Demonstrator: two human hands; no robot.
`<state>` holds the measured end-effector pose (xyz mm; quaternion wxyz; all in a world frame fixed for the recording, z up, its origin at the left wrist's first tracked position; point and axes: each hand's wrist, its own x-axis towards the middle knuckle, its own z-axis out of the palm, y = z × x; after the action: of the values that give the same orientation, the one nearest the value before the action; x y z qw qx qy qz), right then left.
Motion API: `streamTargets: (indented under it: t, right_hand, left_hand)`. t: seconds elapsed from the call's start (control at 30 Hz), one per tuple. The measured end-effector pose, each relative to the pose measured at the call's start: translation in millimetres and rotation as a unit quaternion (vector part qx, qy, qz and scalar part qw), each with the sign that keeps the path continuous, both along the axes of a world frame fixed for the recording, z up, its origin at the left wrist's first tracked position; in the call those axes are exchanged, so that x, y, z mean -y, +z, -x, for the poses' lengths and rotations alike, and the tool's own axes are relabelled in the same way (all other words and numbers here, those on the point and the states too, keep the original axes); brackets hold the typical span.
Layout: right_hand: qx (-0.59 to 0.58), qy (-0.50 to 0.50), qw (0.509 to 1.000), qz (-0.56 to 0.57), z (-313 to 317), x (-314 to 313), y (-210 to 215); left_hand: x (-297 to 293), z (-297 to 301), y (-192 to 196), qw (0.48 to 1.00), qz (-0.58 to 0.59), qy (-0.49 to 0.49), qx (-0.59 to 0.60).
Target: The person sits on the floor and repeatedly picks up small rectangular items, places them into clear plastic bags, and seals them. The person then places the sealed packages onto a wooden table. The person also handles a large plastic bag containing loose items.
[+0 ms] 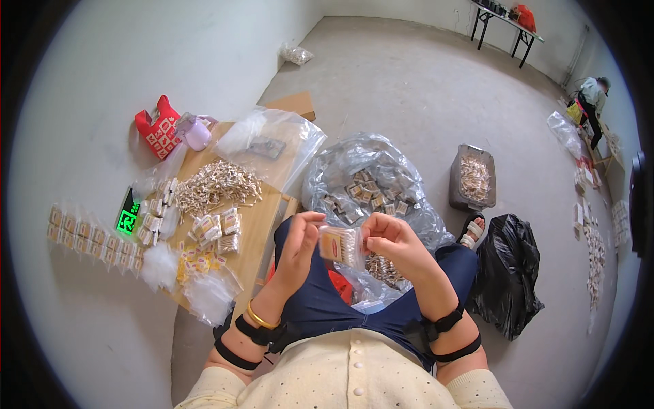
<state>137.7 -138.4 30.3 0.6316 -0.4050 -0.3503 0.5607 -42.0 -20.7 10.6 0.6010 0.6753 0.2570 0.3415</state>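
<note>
Between my hands, above my lap, is a small clear bag of cotton swabs [343, 246] with a printed label. The fingers and thumb of my right hand [398, 244] pinch its right edge. My left hand [294, 253] is at the bag's left side, its fingers loosely stretched and apart from the thumb; whether a fingertip touches the bag is hard to tell. Beneath, a large clear plastic sack [323, 178] lies open on the floor with several swab packs [368, 191] inside.
On the wooden table [271, 204] at left lie loose swabs [216, 187], filled packs [221, 228], yellow labels [199, 262] and a lilac cup [195, 133]. A grey bin [455, 180] of swabs and a black bag [511, 273] stand right. Another person [591, 102] bends far right.
</note>
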Motion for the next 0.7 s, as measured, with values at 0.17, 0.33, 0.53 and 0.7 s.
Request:
streamTargets:
  t: [0.17, 0.33, 0.53, 0.7]
  right_hand:
    - [0.020, -0.007, 1.000, 0.001, -3.8, -5.1, -20.8]
    - [0.096, -0.125, 0.987, 0.018, 12.8, -12.2, -14.8]
    - [0.325, -0.291, 0.900, -0.002, 39.2, -39.3, -18.3]
    - [0.271, -0.336, 0.902, -0.022, 33.4, -48.3, -23.8]
  left_hand:
    - [5.2, -2.7, -9.8, 0.964, 0.231, -0.130, 0.012]
    - [-0.5, -8.5, -15.9, 0.995, 0.079, 0.038, -0.050]
    - [5.0, -29.6, -10.4, 0.992, 0.000, 0.117, -0.037]
    - [4.2, -31.5, -3.4, 0.990, -0.023, 0.124, -0.059]
